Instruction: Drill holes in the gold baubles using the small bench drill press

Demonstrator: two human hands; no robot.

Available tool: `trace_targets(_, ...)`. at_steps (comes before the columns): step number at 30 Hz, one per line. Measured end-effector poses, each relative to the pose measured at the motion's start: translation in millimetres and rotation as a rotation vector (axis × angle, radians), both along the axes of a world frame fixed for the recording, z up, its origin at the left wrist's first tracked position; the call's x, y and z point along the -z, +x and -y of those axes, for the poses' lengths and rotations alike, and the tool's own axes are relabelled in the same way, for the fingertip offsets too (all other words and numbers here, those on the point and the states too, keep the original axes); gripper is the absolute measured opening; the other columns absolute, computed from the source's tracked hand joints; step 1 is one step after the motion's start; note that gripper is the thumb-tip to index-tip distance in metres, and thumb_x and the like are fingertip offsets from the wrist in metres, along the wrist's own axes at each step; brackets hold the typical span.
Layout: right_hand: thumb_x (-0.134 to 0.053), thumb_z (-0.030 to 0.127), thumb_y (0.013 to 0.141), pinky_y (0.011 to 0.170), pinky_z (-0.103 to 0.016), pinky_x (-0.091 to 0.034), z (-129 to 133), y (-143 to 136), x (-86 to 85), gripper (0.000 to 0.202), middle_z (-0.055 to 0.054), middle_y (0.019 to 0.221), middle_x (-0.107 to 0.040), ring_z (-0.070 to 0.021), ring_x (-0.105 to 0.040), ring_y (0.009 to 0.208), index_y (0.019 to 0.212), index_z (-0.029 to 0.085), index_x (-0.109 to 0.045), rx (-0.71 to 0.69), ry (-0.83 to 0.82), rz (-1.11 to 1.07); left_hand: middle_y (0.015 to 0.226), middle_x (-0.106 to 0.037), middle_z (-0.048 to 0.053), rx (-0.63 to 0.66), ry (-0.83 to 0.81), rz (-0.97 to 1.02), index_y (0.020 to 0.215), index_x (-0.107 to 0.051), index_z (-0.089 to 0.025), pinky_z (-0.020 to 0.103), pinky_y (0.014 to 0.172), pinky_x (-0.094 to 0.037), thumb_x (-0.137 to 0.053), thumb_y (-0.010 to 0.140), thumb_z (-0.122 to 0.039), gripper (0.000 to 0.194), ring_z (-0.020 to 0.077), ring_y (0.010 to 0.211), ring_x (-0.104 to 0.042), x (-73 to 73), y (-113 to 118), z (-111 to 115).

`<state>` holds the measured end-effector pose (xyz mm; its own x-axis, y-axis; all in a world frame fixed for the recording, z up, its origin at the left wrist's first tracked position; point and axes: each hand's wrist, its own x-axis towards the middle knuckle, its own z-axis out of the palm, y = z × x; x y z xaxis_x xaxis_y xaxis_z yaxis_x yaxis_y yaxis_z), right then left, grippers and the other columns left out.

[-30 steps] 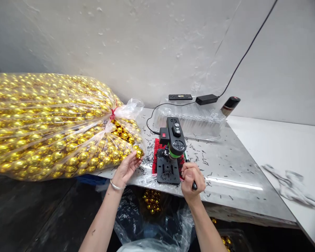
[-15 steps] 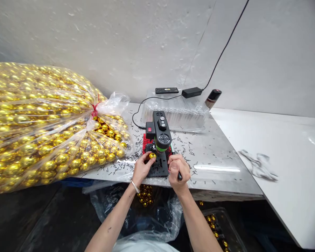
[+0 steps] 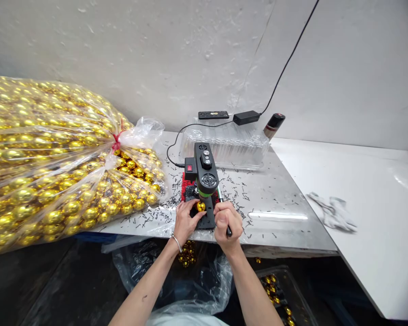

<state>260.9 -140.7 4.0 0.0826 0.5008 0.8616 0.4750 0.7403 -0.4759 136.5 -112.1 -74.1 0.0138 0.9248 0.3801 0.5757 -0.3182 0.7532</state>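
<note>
A small black machine [image 3: 206, 167] with a red switch stands on the metal-topped table. Beneath its head, my left hand [image 3: 186, 220] pinches a shiny gold ball [image 3: 201, 206] between thumb and fingertips, over the black base plate [image 3: 208, 219]. My right hand [image 3: 228, 223] is wrapped round the black-ended lever [image 3: 229, 231] at the machine's right side. A red mat [image 3: 184, 192] shows under the machine, and short black bits lie scattered around it.
A big clear bag of gold balls [image 3: 54, 167] fills the left. Behind the machine are a clear plastic box [image 3: 241, 149], a black adapter [image 3: 246, 117] and a spray can [image 3: 274, 126]. Gloves [image 3: 333, 212] lie right. Below are an open plastic bag [image 3: 207, 290] and a tray [image 3: 301, 294].
The gold ball in my left hand has shifted slightly right relative to the machine, and more of it shows. My right hand stays on the lever. The whole view has shifted a little.
</note>
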Motion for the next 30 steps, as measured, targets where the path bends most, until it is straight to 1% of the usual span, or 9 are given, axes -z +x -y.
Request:
trace_targets(4, -0.036, 0.013, 0.09, 0.057, -0.029, -0.043, -2.1, 1.3, 13.4, 0.024, -0.001, 0.066, -0.051, -0.0134, -0.051, 0.062, 0.068, 0.021, -0.044, 0.003, 0.041, 0.044, 0.101, -0.071, 0.007, -0.004, 0.007, 0.001, 0.103, -0.065, -0.021, 0.045, 0.098, -0.04, -0.068, 0.08, -0.033, 0.027, 0.0232, 0.095, -0.063, 1.9, -0.4, -0.8)
trace_targets(7, -0.033, 0.016, 0.092, 0.064, -0.032, -0.047, -3.8, 2.0, 24.3, 0.025, -0.001, 0.066, -0.052, -0.0124, -0.051, 0.062, 0.069, 0.021, -0.043, 0.029, 0.072, 0.089, 0.101, -0.071, 0.007, -0.012, 0.013, -0.003, 0.103, -0.065, -0.02, 0.045, 0.099, -0.039, -0.068, 0.079, -0.032, 0.027, 0.0237, 0.096, -0.063, 2.6, -0.1, -0.5)
trace_targets(12, -0.029, 0.022, 0.095, 0.072, -0.035, -0.049, -5.9, 0.6, 37.4, 0.029, 0.0, 0.067, -0.052, -0.0121, -0.052, 0.062, 0.069, 0.021, -0.042, 0.065, 0.075, 0.063, 0.1, -0.071, 0.007, -0.015, 0.011, -0.015, 0.103, -0.064, -0.021, 0.045, 0.099, -0.04, -0.067, 0.08, -0.036, 0.027, 0.0238, 0.096, -0.064, 3.4, 0.4, -0.2)
trace_targets(15, -0.027, 0.023, 0.096, 0.076, -0.036, -0.049, -8.3, 1.9, 44.0, 0.03, 0.0, 0.069, -0.053, -0.012, -0.054, 0.063, 0.07, 0.021, -0.042, 0.068, 0.082, 0.065, 0.101, -0.071, 0.007, -0.008, 0.019, -0.02, 0.104, -0.063, -0.021, 0.045, 0.1, -0.039, -0.066, 0.081, -0.035, 0.027, 0.0236, 0.097, -0.064, 3.8, 0.1, -0.4)
trace_targets(19, -0.03, 0.022, 0.096, 0.07, -0.033, -0.048, -11.3, 6.8, 48.0, 0.029, -0.001, 0.068, -0.053, -0.0124, -0.054, 0.064, 0.07, 0.021, -0.043, 0.039, 0.144, 0.209, 0.103, -0.071, 0.007, 0.005, 0.022, -0.027, 0.105, -0.063, -0.02, 0.046, 0.102, -0.038, -0.067, 0.081, -0.032, 0.028, 0.0233, 0.097, -0.064, 5.4, -1.1, -0.3)
trace_targets(21, -0.03, 0.022, 0.095, 0.066, -0.031, -0.047, -10.9, 7.7, 43.4, 0.028, -0.001, 0.066, -0.052, -0.0127, -0.053, 0.063, 0.07, 0.021, -0.043, 0.033, 0.158, 0.231, 0.102, -0.071, 0.007, 0.004, 0.025, -0.023, 0.105, -0.063, -0.02, 0.047, 0.102, -0.038, -0.068, 0.08, -0.032, 0.028, 0.0232, 0.097, -0.064, 6.6, -0.9, -0.9)
trace_targets(23, -0.03, 0.02, 0.095, 0.063, -0.031, -0.046, -9.4, 6.3, 31.7, 0.028, 0.0, 0.065, -0.051, -0.0126, -0.051, 0.061, 0.069, 0.021, -0.042, 0.031, 0.133, 0.167, 0.102, -0.071, 0.007, -0.002, 0.03, -0.011, 0.104, -0.063, -0.02, 0.047, 0.103, -0.038, -0.068, 0.079, -0.031, 0.028, 0.0231, 0.096, -0.064, 7.3, 0.1, -2.6)
trace_targets(27, -0.036, 0.01, 0.091, 0.054, -0.025, -0.039, -6.2, 0.2, -9.1, 0.028, 0.0, 0.063, -0.047, -0.0108, -0.049, 0.059, 0.065, 0.02, -0.04, 0.035, 0.045, -0.012, 0.1, -0.071, 0.006, -0.008, 0.037, 0.037, 0.101, -0.064, -0.019, 0.048, 0.1, -0.041, -0.072, 0.076, -0.03, 0.029, 0.0237, 0.095, -0.064, 2.6, 1.2, -4.6)
trace_targets(30, -0.039, 0.008, 0.09, 0.054, -0.025, -0.036, -4.8, -1.7, -35.6, 0.028, 0.001, 0.062, -0.046, -0.0101, -0.047, 0.058, 0.065, 0.02, -0.04, 0.024, -0.036, -0.061, 0.101, -0.07, 0.008, -0.039, 0.062, 0.081, 0.103, -0.063, -0.019, 0.046, 0.094, -0.047, -0.071, 0.077, -0.031, 0.029, 0.025, 0.098, -0.063, -4.0, -5.8, 11.0)
